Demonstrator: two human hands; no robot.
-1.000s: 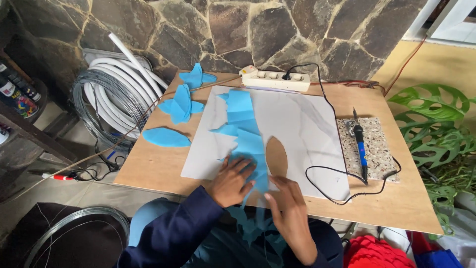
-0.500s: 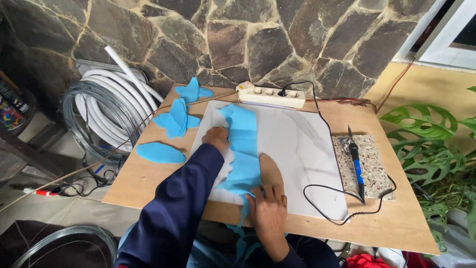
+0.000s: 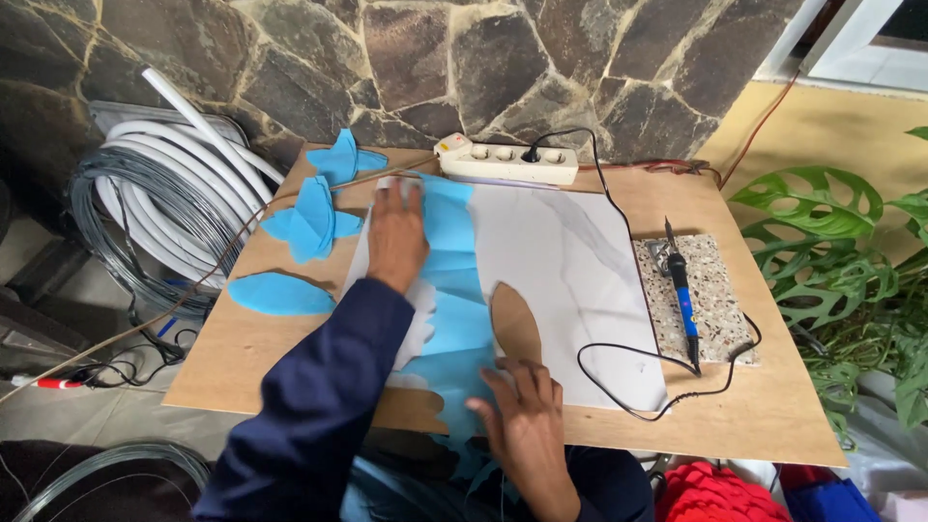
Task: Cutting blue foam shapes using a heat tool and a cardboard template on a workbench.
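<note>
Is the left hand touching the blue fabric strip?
Touching. The head view shows the left hand lying flat, palm down, on the far end of the blue fabric strip, with no gap visible.

The left hand [image 3: 396, 237] and its dark sleeve [image 3: 319, 396] cover part of the blue fabric [image 3: 454, 290] lying on the white board [image 3: 570, 280], so the fabric's left edge there cannot be made out. The right hand [image 3: 527, 425] hides the lower tip of the brown leaf-shaped template [image 3: 514, 324] on that board. Right of the board, the green plant [image 3: 851, 271] is cut off by the picture's edge, and below it red cloth [image 3: 710, 493] shows only in part.
</note>
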